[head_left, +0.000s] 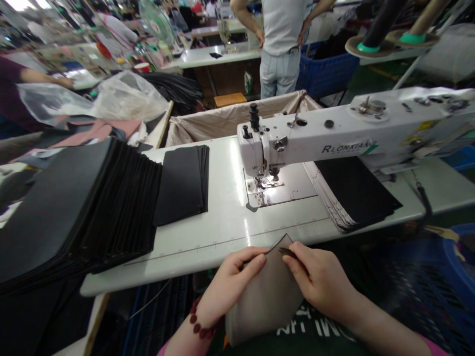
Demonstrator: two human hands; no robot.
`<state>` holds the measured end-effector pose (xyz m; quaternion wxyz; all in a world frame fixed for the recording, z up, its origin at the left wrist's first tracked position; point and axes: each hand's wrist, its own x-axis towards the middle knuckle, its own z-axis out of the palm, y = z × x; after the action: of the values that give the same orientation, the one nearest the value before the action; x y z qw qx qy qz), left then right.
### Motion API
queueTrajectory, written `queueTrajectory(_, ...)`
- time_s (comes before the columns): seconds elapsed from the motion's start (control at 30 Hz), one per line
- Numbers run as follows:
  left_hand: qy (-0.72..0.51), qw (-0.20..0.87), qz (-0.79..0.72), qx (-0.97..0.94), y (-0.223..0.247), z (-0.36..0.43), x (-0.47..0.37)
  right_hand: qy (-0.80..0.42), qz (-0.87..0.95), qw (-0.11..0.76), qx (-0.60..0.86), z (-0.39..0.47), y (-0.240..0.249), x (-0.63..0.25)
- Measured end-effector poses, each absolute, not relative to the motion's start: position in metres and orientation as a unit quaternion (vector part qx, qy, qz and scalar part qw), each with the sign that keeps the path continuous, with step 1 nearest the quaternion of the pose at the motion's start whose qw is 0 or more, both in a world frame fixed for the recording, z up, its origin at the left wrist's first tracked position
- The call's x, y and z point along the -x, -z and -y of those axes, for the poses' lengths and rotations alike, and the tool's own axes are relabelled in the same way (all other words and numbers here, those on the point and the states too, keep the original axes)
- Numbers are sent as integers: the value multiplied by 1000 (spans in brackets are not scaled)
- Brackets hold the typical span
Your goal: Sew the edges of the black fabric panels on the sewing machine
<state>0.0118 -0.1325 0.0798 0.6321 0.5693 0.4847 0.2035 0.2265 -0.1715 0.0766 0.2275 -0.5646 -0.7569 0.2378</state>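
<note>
A grey-beige panel [269,301] with a dark edge is tilted up before my body, its corner pointing toward the sewing machine. My left hand [237,274] is closed on its upper left edge, thumb on the pale face. Between the thumb and fingers of my right hand [321,279] sits a small dark pointed tool [288,253], probably thread snips, its tip against the panel near the corner. Just beyond my hands stands the white sewing machine [315,131], its needle area [265,182] lit, with no panel under the foot.
Left on the white table [222,212] are a tall stack of black panels [92,207] and a smaller pile [183,183]. More black panels [356,193] lie right under the machine arm. A cloth-lined bin [208,126] is behind; a person [282,44] stands beyond. Blue baskets [438,287] are lower right.
</note>
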Motion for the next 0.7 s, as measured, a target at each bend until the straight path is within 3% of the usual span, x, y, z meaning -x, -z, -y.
queueTrajectory(0.33,-226,667,-473,-529,-78,131,-17,-224,765,196,571,170,-80,-223)
queueTrajectory(0.7,-209,674,-458,-540,-77,129,-20,-213,772,216,559,170,-75,-223)
